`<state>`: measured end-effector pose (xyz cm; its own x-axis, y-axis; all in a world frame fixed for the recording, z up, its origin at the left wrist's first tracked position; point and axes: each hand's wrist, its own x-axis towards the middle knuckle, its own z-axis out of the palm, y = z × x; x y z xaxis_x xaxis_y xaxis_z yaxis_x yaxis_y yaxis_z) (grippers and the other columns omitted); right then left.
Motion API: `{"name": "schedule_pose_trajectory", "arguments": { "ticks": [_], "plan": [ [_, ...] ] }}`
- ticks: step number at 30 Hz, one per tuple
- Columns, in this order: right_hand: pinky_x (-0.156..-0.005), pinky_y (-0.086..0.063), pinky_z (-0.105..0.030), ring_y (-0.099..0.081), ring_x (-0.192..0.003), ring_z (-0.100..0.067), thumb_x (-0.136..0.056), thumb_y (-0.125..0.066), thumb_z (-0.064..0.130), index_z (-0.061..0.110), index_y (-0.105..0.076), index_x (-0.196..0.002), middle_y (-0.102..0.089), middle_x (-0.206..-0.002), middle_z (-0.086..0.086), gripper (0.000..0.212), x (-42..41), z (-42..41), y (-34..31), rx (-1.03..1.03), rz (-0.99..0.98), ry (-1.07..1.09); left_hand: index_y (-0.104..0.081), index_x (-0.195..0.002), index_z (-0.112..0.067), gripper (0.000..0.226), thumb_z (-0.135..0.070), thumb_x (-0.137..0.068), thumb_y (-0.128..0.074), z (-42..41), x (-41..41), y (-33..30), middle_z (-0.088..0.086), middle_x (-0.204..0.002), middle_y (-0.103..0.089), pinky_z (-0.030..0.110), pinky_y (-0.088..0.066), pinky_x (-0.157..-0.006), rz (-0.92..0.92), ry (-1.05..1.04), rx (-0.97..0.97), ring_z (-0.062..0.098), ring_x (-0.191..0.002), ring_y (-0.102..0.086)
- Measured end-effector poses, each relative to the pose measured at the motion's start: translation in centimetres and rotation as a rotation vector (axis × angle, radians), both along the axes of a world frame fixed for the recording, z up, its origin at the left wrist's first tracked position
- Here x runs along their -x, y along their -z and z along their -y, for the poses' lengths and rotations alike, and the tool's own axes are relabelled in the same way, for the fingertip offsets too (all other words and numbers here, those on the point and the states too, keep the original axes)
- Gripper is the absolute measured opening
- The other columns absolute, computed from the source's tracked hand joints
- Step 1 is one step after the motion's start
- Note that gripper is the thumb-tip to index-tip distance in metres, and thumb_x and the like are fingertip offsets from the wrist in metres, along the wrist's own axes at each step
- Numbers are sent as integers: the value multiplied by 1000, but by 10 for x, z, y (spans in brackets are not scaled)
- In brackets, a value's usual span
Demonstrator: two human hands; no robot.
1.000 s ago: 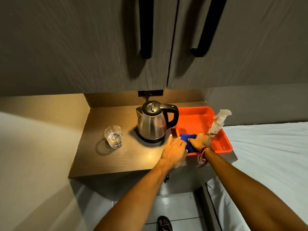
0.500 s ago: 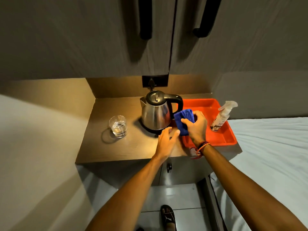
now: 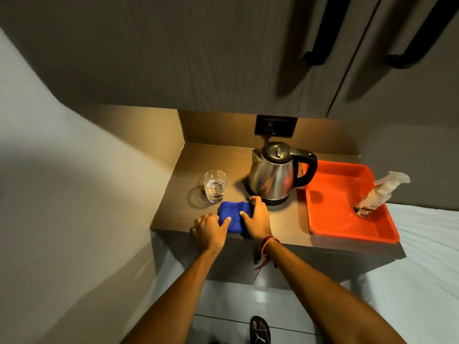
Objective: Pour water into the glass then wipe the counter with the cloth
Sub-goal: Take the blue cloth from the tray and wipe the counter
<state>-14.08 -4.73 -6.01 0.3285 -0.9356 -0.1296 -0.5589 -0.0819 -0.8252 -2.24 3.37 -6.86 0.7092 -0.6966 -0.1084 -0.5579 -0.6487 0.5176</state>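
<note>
A folded blue cloth [image 3: 233,216] lies on the wooden counter [image 3: 283,227] near its front edge. My right hand [image 3: 257,220] presses on the cloth's right side, fingers spread over it. My left hand [image 3: 210,229] rests at the counter's edge with its fingers on the cloth's left side. A clear glass [image 3: 215,185] partly filled with water stands just behind the cloth. The steel kettle [image 3: 273,173] with a black lid and handle sits on its base to the right of the glass.
An orange tray [image 3: 330,214] on the counter's right end holds a leaning spray bottle [image 3: 377,193]. A wall socket [image 3: 275,125] sits behind the kettle. Cabinet doors with black handles hang overhead. A white bed [image 3: 422,269] lies to the right; a sandalled foot [image 3: 259,331] is below.
My right hand lifted the blue cloth out of the orange tray, carried it left past the kettle and set it down on the counter. My left hand moved onto its left side.
</note>
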Motion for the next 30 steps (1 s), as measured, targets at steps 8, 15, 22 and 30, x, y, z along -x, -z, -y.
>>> {"name": "schedule_pose_trajectory", "arguments": {
  "ticks": [8, 15, 22, 30],
  "plan": [
    [-125, -22, -42, -25, -152, -29, -103, -36, 43, 12, -29, -155, -27, -164, -12, 61, -23, -22, 17, 416, -383, -392, -44, -139, -8, 95, -42, -64, -89, 35, -57, -23, 15, -138, -52, 46, -41, -107, -148, -61, 270, 33, -129, -47],
    [-128, -13, -44, -7, -157, -22, -101, -10, 58, 19, -7, -160, -8, -169, -3, 71, 9, -28, 46, 420, -594, -361, -39, -145, -14, 107, -26, -57, -96, 81, -60, -24, 11, -141, -53, 42, -52, -99, -330, -46, 384, 29, -129, -52],
    [-129, -10, -40, -2, -158, -18, -101, -7, 59, 21, -3, -160, -4, -170, 0, 71, 19, -20, 53, 388, -599, -343, -54, -123, -15, 77, -18, -58, -94, 85, -75, -20, 2, -110, -65, 8, -49, -57, -312, -49, 516, 10, -89, -62],
    [-125, -23, -40, -2, -158, -19, -105, -22, 49, 15, -6, -161, -3, -170, -1, 68, -45, 31, 35, 325, -552, -383, -55, -120, -20, 76, -26, -55, -96, 55, -128, -42, -5, -110, -66, 3, -47, -65, -180, -68, 581, 15, -98, -65]
  ]
}}
